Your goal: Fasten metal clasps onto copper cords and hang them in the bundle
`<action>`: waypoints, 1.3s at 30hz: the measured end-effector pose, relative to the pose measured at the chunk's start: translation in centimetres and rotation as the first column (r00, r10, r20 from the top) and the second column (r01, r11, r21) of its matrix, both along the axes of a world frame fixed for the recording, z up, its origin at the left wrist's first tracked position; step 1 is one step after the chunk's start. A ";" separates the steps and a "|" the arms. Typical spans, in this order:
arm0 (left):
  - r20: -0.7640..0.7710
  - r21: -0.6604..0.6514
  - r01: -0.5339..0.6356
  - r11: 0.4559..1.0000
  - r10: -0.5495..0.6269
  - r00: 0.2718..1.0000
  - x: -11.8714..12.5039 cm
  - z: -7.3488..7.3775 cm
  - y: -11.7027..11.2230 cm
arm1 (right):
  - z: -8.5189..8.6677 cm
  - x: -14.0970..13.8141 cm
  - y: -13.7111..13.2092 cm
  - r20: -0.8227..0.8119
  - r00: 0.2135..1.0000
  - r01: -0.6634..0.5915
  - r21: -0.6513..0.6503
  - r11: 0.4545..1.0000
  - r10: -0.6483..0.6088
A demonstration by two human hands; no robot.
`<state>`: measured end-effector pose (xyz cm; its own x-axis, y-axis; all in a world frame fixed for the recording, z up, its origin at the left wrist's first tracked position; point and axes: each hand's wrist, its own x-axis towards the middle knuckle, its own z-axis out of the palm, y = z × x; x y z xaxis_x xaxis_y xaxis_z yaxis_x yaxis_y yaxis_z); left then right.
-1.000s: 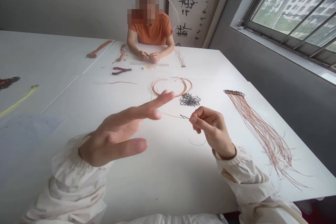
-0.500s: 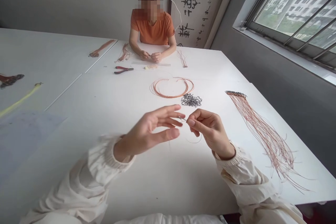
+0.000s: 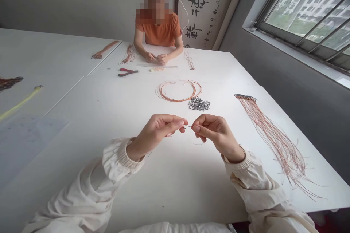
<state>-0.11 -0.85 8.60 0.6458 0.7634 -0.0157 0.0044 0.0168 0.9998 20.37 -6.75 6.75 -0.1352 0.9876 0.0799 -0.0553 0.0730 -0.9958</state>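
Observation:
My left hand (image 3: pixel 158 134) and my right hand (image 3: pixel 216 133) meet above the white table (image 3: pixel 109 189), fingertips almost touching. Both pinch a thin dark wire (image 3: pixel 187 126), whose short end shows between them, and a fine loop of it (image 3: pixel 197 141) hangs below. The fingers hide exactly how the wire is held. Farther on lie a ring of coiled copper wire (image 3: pixel 179 91) and a small heap of dark wire pieces (image 3: pixel 199 104). To the right stretches a long bundle of copper wires (image 3: pixel 273 142) with a dark beaded top.
Across the table, a person in an orange shirt (image 3: pixel 158 31) works with both hands (image 3: pixel 155 57). Red-handled pliers (image 3: pixel 128 72) and a metal ruler (image 3: pixel 157 66) lie nearby. More wire bundles (image 3: pixel 128 54) lie at the far side. A translucent sheet (image 3: pixel 30 142) lies at the left.
My left hand has moved right and closed its spread fingers onto the wire, now meeting my right hand. The wire loop hangs smaller. My right hand has barely moved.

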 end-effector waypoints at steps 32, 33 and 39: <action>-0.551 0.372 0.166 0.913 0.073 0.832 -4.1 -5.1 9.6 | 3.2 10.1 -0.8 0.129 0.972 0.177 0.154 0.972 -0.198; -0.534 0.398 0.155 0.904 0.091 0.841 -3.9 -5.3 9.4 | 3.1 9.7 -0.7 0.140 0.973 0.166 0.142 0.976 -0.186; -0.475 0.508 0.126 0.852 0.155 0.866 -2.4 -5.8 8.4 | 2.8 7.9 0.2 0.134 0.983 0.108 0.111 0.988 -0.122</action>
<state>-2.50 7.50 2.78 0.6478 0.7586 0.0699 0.4893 -0.4847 0.7250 28.25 -6.57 9.51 -0.0383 0.9847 0.1700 0.0983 0.1730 -0.9800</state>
